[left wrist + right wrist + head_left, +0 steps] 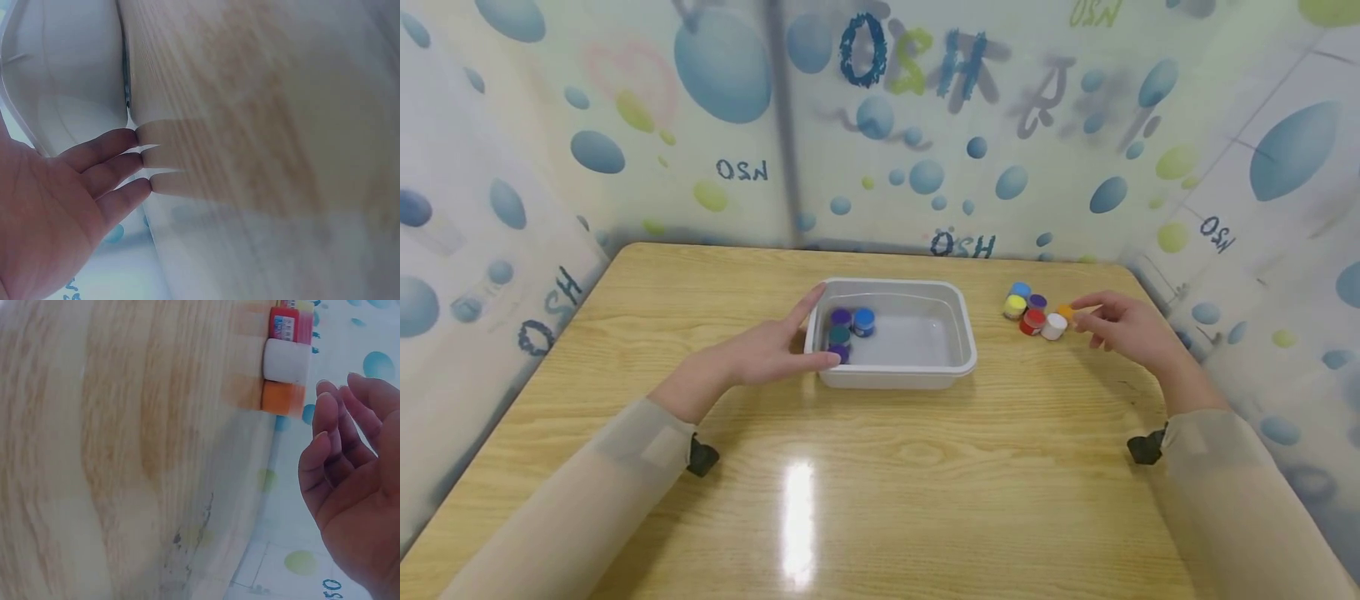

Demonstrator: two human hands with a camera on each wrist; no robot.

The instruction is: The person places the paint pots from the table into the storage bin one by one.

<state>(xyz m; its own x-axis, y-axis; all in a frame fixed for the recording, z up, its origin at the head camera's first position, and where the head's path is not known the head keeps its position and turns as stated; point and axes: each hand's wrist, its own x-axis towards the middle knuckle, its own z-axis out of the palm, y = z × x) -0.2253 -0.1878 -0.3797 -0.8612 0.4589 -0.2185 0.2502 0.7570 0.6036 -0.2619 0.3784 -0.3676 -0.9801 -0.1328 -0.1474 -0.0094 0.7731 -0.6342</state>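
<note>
My left hand (767,348) rests against the left end of a white plastic tray (895,377), thumb over the near rim and index finger along the far corner. In the left wrist view its other fingers lie straight, their tips at the tabletop. Inside the tray's left side stand several small paint jars, among them a blue jar (864,322) and a teal jar (839,337). My right hand (1123,329) hovers by an orange jar (283,397), fingers loosely bent and holding nothing; the right wrist view shows a gap between them.
Beside the orange jar stand a white jar (1054,327), a red jar (1032,322), a yellow jar (1015,307), a purple jar (1037,302) and a blue-lidded jar (1019,290). The wooden table (925,483) meets patterned curtains (880,167) at its back and sides.
</note>
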